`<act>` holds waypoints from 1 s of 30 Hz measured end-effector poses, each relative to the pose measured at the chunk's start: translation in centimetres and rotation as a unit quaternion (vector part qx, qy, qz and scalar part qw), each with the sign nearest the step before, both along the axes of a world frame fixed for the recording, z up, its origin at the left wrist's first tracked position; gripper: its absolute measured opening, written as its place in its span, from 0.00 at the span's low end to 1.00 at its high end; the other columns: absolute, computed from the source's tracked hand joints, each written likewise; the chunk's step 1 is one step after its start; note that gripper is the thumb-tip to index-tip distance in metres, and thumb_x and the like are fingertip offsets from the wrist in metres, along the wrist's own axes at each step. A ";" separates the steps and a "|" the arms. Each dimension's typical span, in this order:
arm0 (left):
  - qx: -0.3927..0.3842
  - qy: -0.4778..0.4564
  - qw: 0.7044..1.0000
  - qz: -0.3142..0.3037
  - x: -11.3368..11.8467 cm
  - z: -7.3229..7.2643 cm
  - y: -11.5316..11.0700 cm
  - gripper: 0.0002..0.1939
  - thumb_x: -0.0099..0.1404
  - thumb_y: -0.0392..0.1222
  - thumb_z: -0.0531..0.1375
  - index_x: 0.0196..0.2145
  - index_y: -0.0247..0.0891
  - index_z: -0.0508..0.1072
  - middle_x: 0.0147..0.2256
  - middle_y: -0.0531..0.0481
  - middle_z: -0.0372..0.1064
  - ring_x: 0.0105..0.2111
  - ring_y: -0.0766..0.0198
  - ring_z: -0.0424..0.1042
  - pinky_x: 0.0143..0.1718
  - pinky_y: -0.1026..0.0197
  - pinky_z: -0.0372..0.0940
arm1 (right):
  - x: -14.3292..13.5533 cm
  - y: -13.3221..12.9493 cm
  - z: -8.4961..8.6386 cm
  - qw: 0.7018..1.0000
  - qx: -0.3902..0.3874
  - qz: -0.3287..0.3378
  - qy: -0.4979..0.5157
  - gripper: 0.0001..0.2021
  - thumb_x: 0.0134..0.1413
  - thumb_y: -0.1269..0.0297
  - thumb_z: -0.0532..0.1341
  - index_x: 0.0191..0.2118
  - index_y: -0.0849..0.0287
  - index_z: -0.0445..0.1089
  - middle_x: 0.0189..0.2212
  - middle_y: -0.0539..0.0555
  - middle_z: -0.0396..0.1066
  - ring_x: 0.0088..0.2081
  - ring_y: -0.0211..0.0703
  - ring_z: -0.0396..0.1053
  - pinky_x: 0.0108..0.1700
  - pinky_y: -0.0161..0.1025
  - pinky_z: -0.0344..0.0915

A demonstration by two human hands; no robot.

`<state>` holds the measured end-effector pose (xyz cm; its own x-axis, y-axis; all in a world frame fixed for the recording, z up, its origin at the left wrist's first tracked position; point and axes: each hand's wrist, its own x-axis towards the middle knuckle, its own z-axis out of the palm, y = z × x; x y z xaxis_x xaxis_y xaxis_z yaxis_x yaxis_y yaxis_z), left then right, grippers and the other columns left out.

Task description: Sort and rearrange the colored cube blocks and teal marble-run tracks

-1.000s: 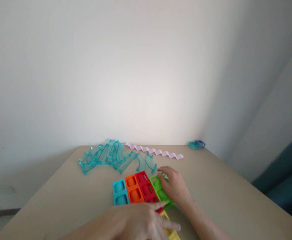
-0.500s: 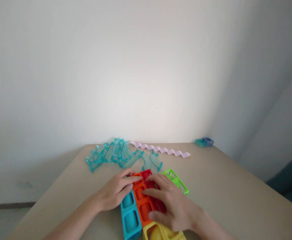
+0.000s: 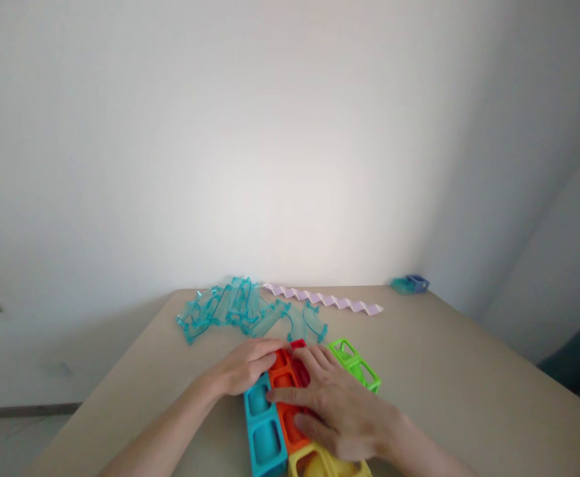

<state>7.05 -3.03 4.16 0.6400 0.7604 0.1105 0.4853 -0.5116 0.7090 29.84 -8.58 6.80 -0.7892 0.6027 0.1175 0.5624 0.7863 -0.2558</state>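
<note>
Before me on the table, coloured plastic block frames with squarish openings lie side by side: a blue block [image 3: 266, 442], an orange block [image 3: 292, 424], a red block [image 3: 300, 372] and a yellow block [image 3: 320, 464] at the near end. My left hand [image 3: 250, 364] curls over the far end of the orange block, fingertips reaching the red one. Spread across the row is my right hand [image 3: 337, 407]; its index finger reaches the blue block's edge, its thumb lies on the orange block, and other fingers bend onto the red block, largely hiding it.
A green block [image 3: 354, 364] lies right of the row. Behind are a pile of clear teal track pieces [image 3: 240, 308] and a zigzag lilac strip [image 3: 324, 299]. A small dark blue block [image 3: 418, 283] and a teal piece [image 3: 402, 285] stand at the back right, near the wall.
My left hand has slid right, further over the far ends of the orange and red blocks. My right index finger has stretched left towards the blue block. The view has shifted slightly.
</note>
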 end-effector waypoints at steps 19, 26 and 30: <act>0.018 0.011 0.998 0.063 0.9 -0.2 -0.9 0.19 0.63 0.34 0.49 0.48 0.41 0.74 0.49 0.51 0.73 0.48 0.58 0.70 0.53 0.60 0.60 | 0.1 0.1 0.3 0.999 -0.032 0.016 0.007 0.29 0.50 0.67 0.59 0.59 0.38 0.62 0.62 0.53 0.51 0.64 0.57 0.45 0.62 0.59 0.39; 0.013 0.014 0.985 0.170 0.3 -0.6 -1.2 0.19 0.63 0.33 0.47 0.48 0.41 0.70 0.45 0.50 0.74 0.46 0.59 0.71 0.50 0.59 0.61 | 0.6 0.0 0.3 0.999 -0.048 0.007 0.006 0.32 0.47 0.71 0.58 0.59 0.37 0.61 0.68 0.50 0.41 0.66 0.58 0.39 0.62 0.62 0.36; -0.003 0.008 0.980 0.199 -0.7 -1.0 -1.1 0.18 0.62 0.33 0.48 0.48 0.41 0.68 0.44 0.50 0.74 0.44 0.60 0.72 0.47 0.60 0.61 | 0.7 -0.2 0.6 0.999 -0.048 0.005 0.009 0.32 0.45 0.72 0.56 0.58 0.38 0.63 0.66 0.49 0.47 0.66 0.57 0.42 0.62 0.61 0.38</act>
<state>6.40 -4.12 3.18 0.2941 0.9509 0.0969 0.6574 -0.2748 0.7017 30.56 -8.80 7.35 -0.7935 0.6041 0.0732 0.5497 0.7632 -0.3397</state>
